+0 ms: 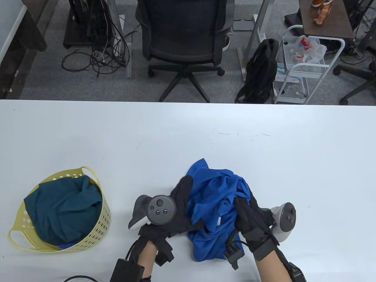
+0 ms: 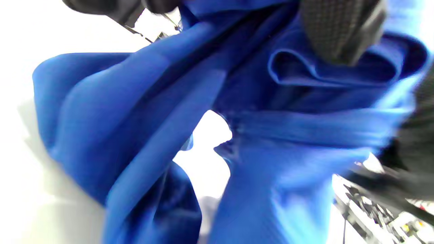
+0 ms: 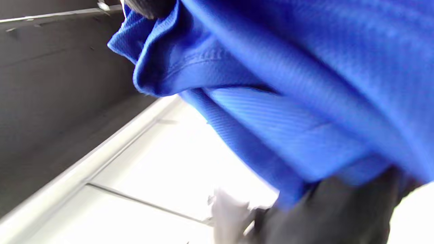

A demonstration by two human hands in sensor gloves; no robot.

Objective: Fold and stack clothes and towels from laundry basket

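Table view: a crumpled blue garment (image 1: 213,205) lies bunched at the near middle of the white table (image 1: 188,132). The left hand (image 1: 179,205) grips its left side, fingers curled into the cloth; the right hand (image 1: 249,217) clutches its right side the same way. At the near left stands a yellow laundry basket (image 1: 97,232) holding a dark teal cloth (image 1: 64,208). Beyond the far edge stands a black office chair (image 1: 183,38).

Left wrist view: blue folds fill the frame, a gloved fingertip (image 2: 339,30) pressed into them at the top.

Right wrist view: the blue fabric hangs over the bright table, blurred, with black glove (image 3: 325,213) below it.
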